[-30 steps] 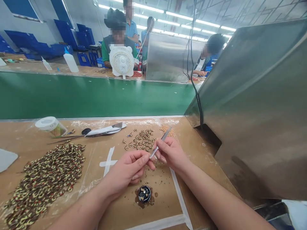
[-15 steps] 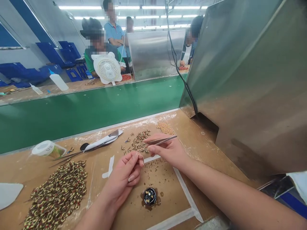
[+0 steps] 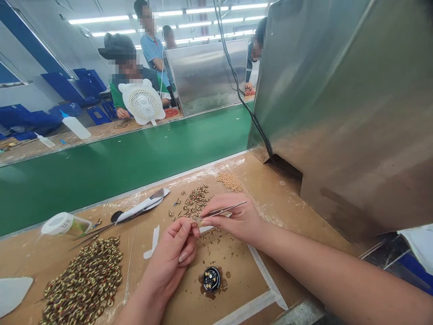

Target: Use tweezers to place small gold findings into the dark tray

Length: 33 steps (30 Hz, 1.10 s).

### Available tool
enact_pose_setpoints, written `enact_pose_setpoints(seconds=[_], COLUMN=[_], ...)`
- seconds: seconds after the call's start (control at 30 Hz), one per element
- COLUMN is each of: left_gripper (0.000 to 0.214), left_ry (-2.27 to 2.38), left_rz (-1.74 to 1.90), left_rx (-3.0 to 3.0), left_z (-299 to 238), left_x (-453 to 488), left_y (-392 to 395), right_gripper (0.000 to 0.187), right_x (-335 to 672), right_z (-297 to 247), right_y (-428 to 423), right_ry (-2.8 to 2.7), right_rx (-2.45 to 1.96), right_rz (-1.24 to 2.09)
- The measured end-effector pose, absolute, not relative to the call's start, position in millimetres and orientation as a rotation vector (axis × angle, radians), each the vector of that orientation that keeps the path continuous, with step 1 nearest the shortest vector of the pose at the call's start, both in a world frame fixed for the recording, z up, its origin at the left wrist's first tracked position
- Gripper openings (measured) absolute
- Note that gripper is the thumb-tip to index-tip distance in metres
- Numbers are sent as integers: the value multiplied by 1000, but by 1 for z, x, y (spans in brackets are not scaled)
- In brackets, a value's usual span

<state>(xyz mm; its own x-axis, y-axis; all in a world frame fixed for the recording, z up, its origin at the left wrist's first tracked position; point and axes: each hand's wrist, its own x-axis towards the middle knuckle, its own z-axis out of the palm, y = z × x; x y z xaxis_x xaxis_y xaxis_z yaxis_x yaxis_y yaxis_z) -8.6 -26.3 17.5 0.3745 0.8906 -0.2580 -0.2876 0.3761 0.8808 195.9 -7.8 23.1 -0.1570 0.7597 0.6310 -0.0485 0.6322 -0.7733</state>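
My right hand (image 3: 237,221) pinches a pair of metal tweezers (image 3: 219,211), tips pointing left. The tips meet the fingertips of my left hand (image 3: 176,250), which are pinched together on something too small to make out. Just beyond the hands lies a scatter of small brass-coloured parts (image 3: 194,201). Below them a small round black dish (image 3: 211,278) sits on the brown worktop (image 3: 237,271) inside a white tape outline.
A big heap of brown-and-cream parts (image 3: 84,280) lies at left, with a lidded jar (image 3: 64,223), a second tweezers and a paper-wrapped tool (image 3: 142,207). Tan beads (image 3: 230,181) lie farther back. A steel housing (image 3: 338,113) fills the right. Beyond the green conveyor (image 3: 128,162) several people sit behind a fan (image 3: 142,101).
The tweezers swung from pointing up-right to lying level, reached to the scattered parts, then came back so the tips meet my left fingertips. My view has shifted to the right.
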Motion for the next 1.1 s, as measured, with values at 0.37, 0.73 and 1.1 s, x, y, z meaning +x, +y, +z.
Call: enact_pose_setpoints(seconds=[0.37, 0.73, 1.1], left_gripper=[43, 42, 34], left_ry=[862, 875, 1823], left_rz=[880, 893, 749], left_rx=[837, 899, 1811], left_z=[20, 15, 94], left_x=[-5, -5, -96], left_y=[-28, -30, -20], right_gripper=[6, 11, 34], right_x=[198, 195, 193], right_z=[22, 23, 14], right_y=[-9, -14, -7], right_ry=[-1696, -1621, -1323], right_rx=[-547, -606, -749], right_rz=[686, 787, 992])
